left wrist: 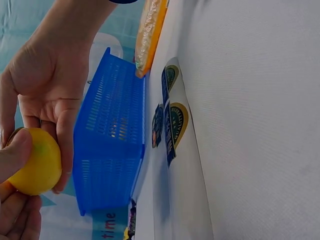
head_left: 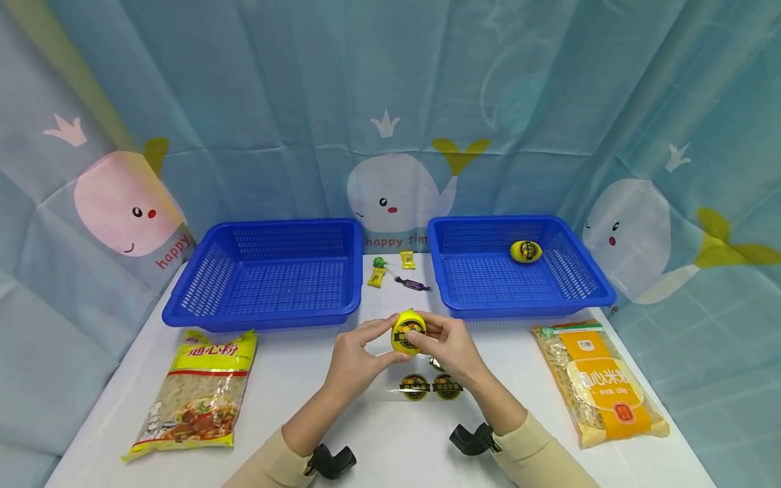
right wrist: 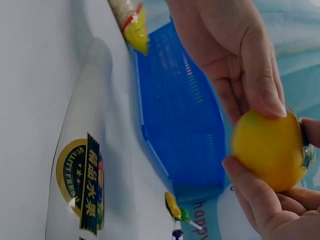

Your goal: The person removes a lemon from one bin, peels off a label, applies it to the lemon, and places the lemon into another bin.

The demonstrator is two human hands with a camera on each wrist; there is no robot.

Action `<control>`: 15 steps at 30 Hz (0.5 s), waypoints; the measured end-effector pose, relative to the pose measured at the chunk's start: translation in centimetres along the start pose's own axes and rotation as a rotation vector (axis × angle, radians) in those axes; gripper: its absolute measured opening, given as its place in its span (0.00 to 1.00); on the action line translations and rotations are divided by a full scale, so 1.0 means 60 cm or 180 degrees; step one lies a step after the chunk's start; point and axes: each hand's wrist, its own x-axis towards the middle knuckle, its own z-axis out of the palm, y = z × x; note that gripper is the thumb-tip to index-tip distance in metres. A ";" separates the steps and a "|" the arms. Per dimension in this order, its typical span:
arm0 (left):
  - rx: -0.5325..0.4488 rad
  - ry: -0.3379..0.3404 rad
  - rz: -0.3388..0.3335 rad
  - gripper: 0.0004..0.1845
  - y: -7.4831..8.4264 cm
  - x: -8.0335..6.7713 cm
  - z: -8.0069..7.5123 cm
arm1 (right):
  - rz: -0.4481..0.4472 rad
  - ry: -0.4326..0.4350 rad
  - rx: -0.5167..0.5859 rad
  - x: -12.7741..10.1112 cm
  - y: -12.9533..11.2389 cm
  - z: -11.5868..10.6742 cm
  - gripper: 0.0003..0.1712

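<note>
Both hands hold a yellow lemon [head_left: 407, 332] with a dark round label just above the middle of the white table [head_left: 378, 434]. My left hand [head_left: 364, 347] pinches its left side and my right hand [head_left: 444, 341] grips its right side. In the left wrist view the lemon [left wrist: 34, 162] sits between my left thumb and the right hand [left wrist: 47, 80]. The right wrist view shows the lemon [right wrist: 270, 150] under the left hand's fingers [right wrist: 250, 65]. A clear sheet with two round stickers [head_left: 430, 386] lies on the table below the hands.
An empty blue basket [head_left: 271, 271] stands at the back left. A second blue basket [head_left: 586, 285] at the back right holds another labelled lemon [head_left: 526, 251]. Small wrapped candies [head_left: 393, 271] lie between them. A macaroni bag [head_left: 195, 393] lies left, a noodle pack [head_left: 601, 379] right.
</note>
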 end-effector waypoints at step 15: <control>0.0033 0.0199 0.0393 0.36 0.006 0.000 0.001 | 0.0132 0.0267 -0.0237 0.004 -0.005 0.012 0.30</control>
